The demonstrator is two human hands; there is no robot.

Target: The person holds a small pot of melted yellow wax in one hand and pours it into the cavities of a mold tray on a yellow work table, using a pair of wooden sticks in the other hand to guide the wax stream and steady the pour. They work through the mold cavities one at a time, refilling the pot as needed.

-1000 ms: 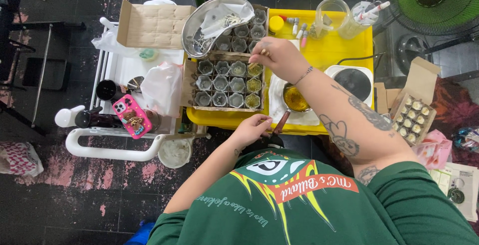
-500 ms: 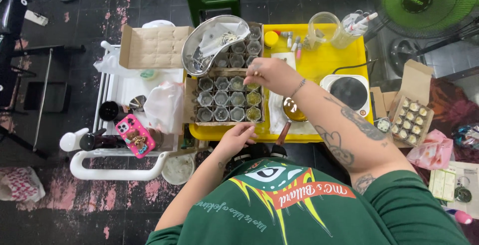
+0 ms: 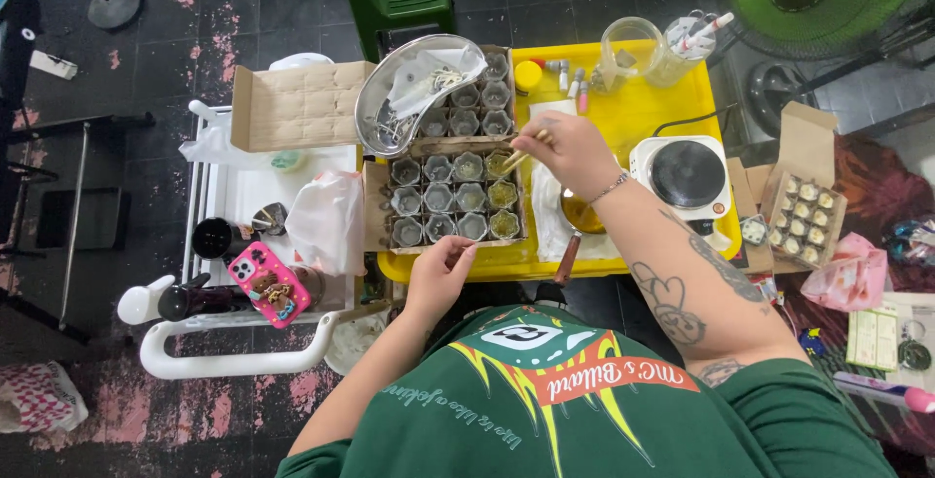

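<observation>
We see a yellow counter [image 3: 643,118] with bare room only along its far middle; its near edge runs just past our left hand. On its left half sits a cardboard box of small glass jars [image 3: 453,198], its near wall almost at the counter's edge. A white cart [image 3: 243,196] butts against the counter's left side. A hot plate [image 3: 688,174] fills the right end. A steel bowl [image 3: 394,108] overhangs the box's far corner. Our right hand [image 3: 570,152] hovers over the box's right column, its grip pinched on a thin stick [image 3: 524,155]. Our left hand [image 3: 440,274] rests at the box's near wall, fingers curled, holding nothing we can make out.
</observation>
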